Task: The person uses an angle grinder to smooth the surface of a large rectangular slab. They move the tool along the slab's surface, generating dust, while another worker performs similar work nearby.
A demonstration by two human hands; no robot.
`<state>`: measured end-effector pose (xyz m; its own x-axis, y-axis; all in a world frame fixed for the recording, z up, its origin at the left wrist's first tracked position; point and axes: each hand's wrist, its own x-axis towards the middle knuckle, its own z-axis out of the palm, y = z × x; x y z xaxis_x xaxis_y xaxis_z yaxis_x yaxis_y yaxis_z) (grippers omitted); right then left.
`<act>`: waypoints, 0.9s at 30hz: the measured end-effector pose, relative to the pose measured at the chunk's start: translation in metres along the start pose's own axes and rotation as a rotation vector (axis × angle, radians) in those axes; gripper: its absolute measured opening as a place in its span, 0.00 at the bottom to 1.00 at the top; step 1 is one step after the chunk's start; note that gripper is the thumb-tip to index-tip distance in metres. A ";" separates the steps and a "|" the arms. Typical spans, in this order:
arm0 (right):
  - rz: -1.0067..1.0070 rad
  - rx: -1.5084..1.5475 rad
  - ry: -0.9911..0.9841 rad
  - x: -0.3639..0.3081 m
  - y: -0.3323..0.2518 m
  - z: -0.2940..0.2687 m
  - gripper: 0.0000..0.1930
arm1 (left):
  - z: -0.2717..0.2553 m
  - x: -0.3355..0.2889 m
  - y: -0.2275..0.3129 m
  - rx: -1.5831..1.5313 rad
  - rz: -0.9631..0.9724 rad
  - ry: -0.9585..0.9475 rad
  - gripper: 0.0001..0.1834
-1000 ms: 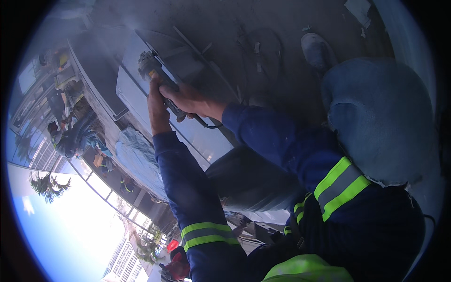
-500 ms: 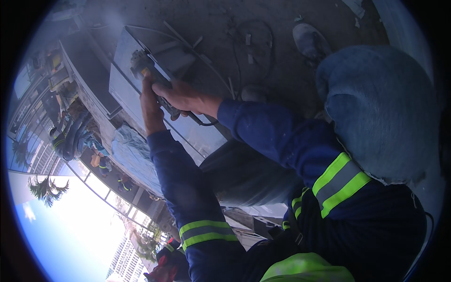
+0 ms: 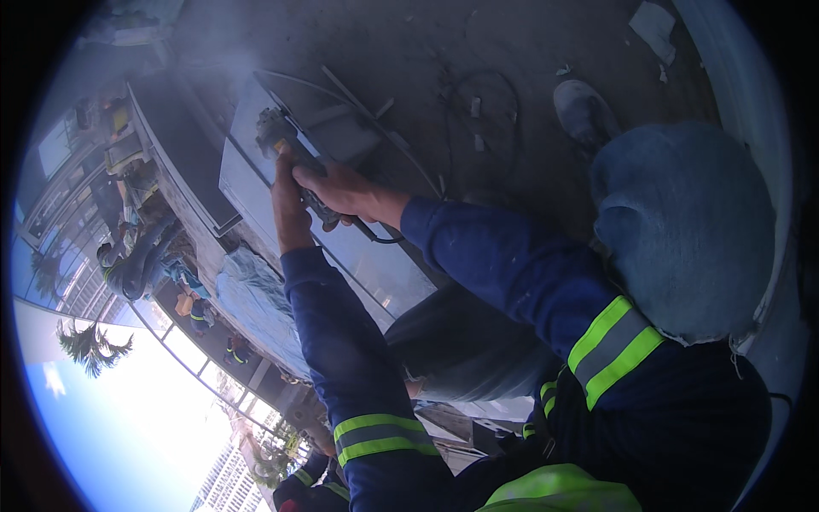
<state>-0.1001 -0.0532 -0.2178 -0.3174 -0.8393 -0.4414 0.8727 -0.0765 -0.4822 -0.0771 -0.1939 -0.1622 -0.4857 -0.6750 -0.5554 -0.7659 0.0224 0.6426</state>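
Spreading beneath the fingers, a pale panel (image 3: 243,162) slants away under the haze, with a blue sheet (image 3: 252,286) to their left and nearer the body, a co-worker (image 3: 141,264) well off to their left, and a cable (image 3: 516,111), a shoe (image 3: 584,111) and a denim knee (image 3: 682,239) to their right. The grinder (image 3: 288,138) is in both hands, its head just beyond the fingertips; the left hand (image 3: 288,196) clasps it near the head, and the right hand (image 3: 348,192) is clamped round its body, whose middle it partly hides.
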 end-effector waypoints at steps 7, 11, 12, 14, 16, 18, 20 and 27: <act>0.032 0.009 -0.016 0.006 0.004 -0.001 0.32 | -0.004 0.003 -0.005 0.028 -0.025 -0.002 0.40; -0.011 0.049 -0.024 0.003 0.004 0.000 0.31 | -0.003 0.007 -0.006 -0.008 -0.036 -0.012 0.41; -0.025 0.055 -0.025 0.002 0.003 0.001 0.31 | -0.003 0.006 -0.006 0.000 -0.006 -0.024 0.42; -0.024 0.063 -0.008 -0.001 0.002 0.001 0.31 | -0.003 0.004 -0.006 0.031 -0.006 0.001 0.42; -0.033 0.065 -0.024 -0.004 0.000 0.000 0.31 | -0.003 0.001 -0.005 0.046 -0.005 0.010 0.43; -0.026 0.057 -0.037 -0.005 -0.001 -0.001 0.31 | -0.003 0.000 -0.003 0.047 -0.011 0.014 0.43; 0.003 0.033 -0.034 -0.006 -0.003 -0.002 0.31 | -0.003 0.000 -0.003 0.037 -0.020 0.008 0.42; -0.027 -0.008 -0.022 -0.006 -0.001 -0.002 0.34 | -0.003 0.000 -0.004 0.062 -0.005 0.021 0.43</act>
<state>-0.0997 -0.0468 -0.2160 -0.3328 -0.8485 -0.4114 0.8608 -0.0952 -0.4999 -0.0724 -0.1967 -0.1634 -0.4731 -0.6907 -0.5470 -0.7932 0.0637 0.6056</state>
